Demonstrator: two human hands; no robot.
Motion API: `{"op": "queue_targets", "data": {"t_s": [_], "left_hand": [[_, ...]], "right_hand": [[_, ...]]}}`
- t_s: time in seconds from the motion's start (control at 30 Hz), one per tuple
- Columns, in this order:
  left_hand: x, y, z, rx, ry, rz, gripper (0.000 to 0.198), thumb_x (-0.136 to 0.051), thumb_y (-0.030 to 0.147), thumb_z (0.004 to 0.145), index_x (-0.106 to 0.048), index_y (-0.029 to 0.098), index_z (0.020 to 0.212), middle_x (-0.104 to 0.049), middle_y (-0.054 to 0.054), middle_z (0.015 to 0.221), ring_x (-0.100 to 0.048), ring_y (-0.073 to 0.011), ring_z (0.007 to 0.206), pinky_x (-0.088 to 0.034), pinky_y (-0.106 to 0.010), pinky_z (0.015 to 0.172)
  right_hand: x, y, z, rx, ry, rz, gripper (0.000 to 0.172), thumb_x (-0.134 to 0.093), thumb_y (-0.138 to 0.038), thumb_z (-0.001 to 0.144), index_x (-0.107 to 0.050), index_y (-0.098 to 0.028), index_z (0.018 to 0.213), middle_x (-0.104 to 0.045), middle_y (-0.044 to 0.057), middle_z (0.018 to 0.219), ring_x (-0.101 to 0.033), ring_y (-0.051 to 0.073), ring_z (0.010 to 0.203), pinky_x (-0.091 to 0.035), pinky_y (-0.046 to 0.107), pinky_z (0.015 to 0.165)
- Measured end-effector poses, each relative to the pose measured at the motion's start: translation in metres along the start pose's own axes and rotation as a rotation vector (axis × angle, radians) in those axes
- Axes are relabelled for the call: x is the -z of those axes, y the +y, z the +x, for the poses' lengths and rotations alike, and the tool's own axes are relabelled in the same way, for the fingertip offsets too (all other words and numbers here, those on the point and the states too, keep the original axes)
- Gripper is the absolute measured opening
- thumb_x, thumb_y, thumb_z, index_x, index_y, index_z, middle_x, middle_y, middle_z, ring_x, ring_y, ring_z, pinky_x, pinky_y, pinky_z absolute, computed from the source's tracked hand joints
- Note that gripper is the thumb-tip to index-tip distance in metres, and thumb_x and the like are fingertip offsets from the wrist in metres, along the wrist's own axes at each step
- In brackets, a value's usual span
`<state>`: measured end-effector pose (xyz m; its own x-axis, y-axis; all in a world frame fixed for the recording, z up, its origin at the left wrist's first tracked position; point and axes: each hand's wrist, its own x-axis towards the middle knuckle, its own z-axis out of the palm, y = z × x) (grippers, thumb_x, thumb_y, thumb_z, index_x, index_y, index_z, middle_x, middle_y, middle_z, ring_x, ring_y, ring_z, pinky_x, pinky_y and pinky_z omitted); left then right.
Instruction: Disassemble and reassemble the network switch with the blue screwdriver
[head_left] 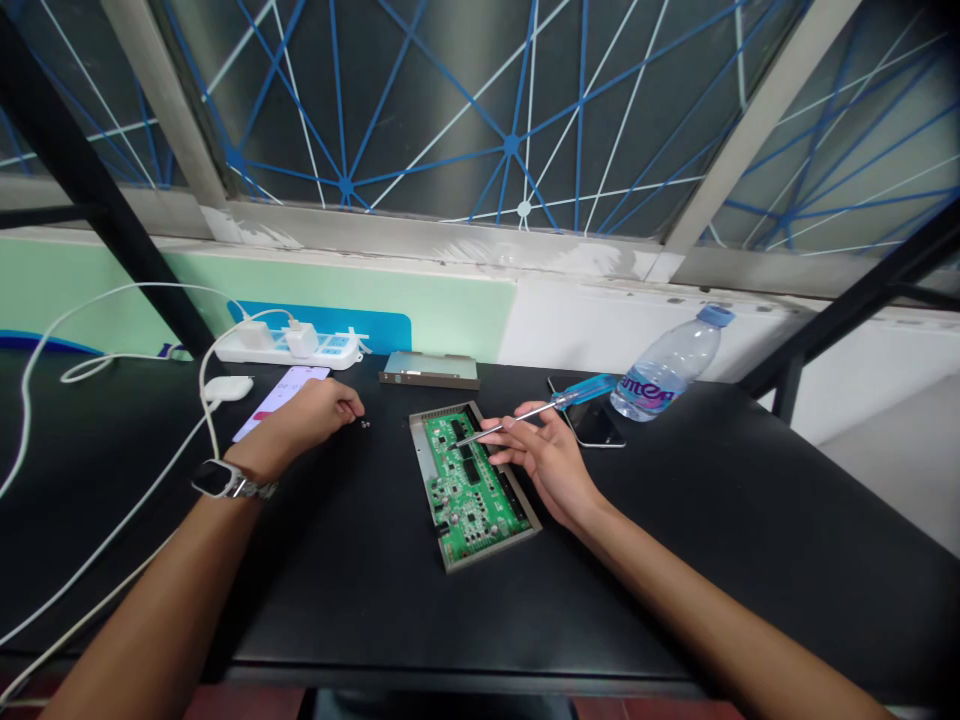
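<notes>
On the black bench (375, 590) the opened case with its green circuit board (469, 490) lies straight ahead, its long axis running away and slightly leftward, between the hands. The right hand (544, 462) is nearer, touching the case's right edge and pinching the shaft of a blue-handled screwdriver (536, 408), whose tip rests on the board's far half. The left hand (311, 412) (a watch on its wrist) lies curled well apart to the left. Whether it pinches anything I cannot tell. Small screws (365, 424) sit just beside its fingertips. Farther off are a lit phone (279, 395), a grey cover plate (429, 370), a dark phone (596, 425), a water bottle (667, 370) and a power strip (296, 345).
</notes>
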<state>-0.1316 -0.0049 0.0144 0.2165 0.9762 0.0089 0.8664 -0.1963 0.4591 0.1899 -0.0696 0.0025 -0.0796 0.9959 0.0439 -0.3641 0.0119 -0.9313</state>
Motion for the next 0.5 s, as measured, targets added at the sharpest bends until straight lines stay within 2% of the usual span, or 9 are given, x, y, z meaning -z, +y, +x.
{"op": "queue_targets", "data": {"t_s": [0.13,0.27,0.4,0.5], "left_hand": [[-0.001,0.009,-0.002,0.004,-0.074,-0.126,0.021,-0.058,0.026,0.07,-0.074,0.02,0.082,-0.079,-0.004,0.083,-0.074,-0.0226,0.083,-0.057,-0.031,0.079],[-0.001,0.007,-0.005,-0.014,-0.104,-0.169,0.024,-0.058,0.03,0.072,-0.074,0.021,0.088,-0.079,-0.004,0.091,-0.074,-0.0228,0.088,-0.057,-0.032,0.081],[-0.001,0.01,-0.006,0.01,-0.137,-0.177,0.027,-0.062,0.03,0.069,-0.073,0.02,0.091,-0.079,-0.005,0.086,-0.074,-0.0221,0.084,-0.057,-0.03,0.079],[-0.002,0.015,-0.005,0.014,-0.142,-0.169,0.023,-0.064,0.03,0.067,-0.072,0.019,0.086,-0.078,-0.005,0.08,-0.074,-0.0228,0.081,-0.057,-0.031,0.078]], "right_hand": [[-0.001,-0.001,-0.001,-0.003,0.0,-0.009,0.035,-0.078,-0.028,0.08,-0.045,-0.024,0.091,-0.079,0.006,0.087,-0.076,0.022,0.08,-0.06,0.028,0.06],[-0.001,-0.001,-0.001,-0.007,0.001,-0.01,0.036,-0.078,-0.028,0.079,-0.045,-0.024,0.091,-0.078,0.006,0.086,-0.076,0.022,0.08,-0.06,0.028,0.06],[0.001,0.0,0.0,-0.006,-0.008,-0.018,0.035,-0.077,-0.028,0.081,-0.044,-0.024,0.092,-0.078,0.007,0.088,-0.076,0.022,0.08,-0.06,0.028,0.06],[0.002,0.001,0.0,-0.005,-0.015,-0.019,0.035,-0.077,-0.028,0.081,-0.044,-0.023,0.093,-0.078,0.007,0.088,-0.076,0.022,0.08,-0.061,0.028,0.061]]}}
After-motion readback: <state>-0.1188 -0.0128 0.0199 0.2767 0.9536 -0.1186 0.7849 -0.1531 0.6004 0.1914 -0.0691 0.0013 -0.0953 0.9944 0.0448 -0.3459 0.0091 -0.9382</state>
